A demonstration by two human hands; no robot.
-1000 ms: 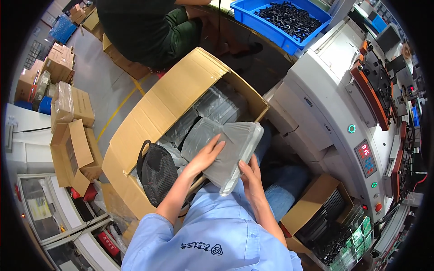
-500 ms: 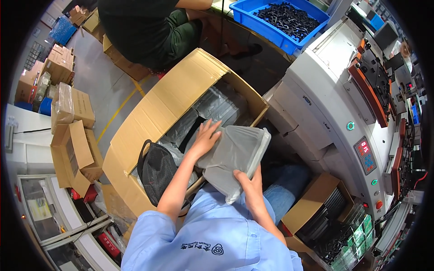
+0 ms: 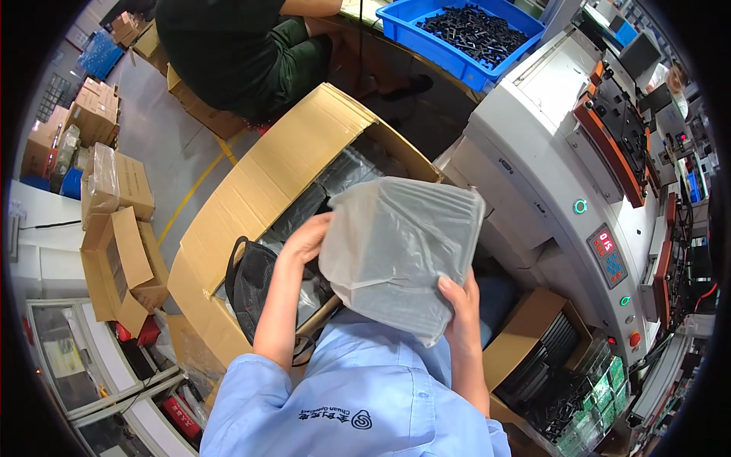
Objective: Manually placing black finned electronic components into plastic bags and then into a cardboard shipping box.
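Observation:
A squarish grey pack in a translucent plastic bag (image 3: 403, 251) is held up above my lap, tilted, with its broad face showing. My right hand (image 3: 461, 305) grips its right lower edge, the thumb lying on the face. At the left edge my left hand (image 3: 307, 240) is closed on the bag, its fingertips partly hidden behind it. Behind the pack stands a large open cardboard box (image 3: 255, 164) holding more plastic-wrapped packs (image 3: 346, 174). A black mesh bag (image 3: 253, 283) hangs at the box's near left side, beside my left forearm.
To the right, a white machine (image 3: 544, 152) carries lit buttons and a display. A small carton (image 3: 525, 343) of dark parts stands below it. A blue tray (image 3: 476, 72) of small black pieces rests on the far bench. Someone in dark clothes (image 3: 221, 53) sits beyond the box.
The pack has been raised and turned so its broad face shows. My left hand has moved from above the box to the pack's left edge. My right hand has shifted right.

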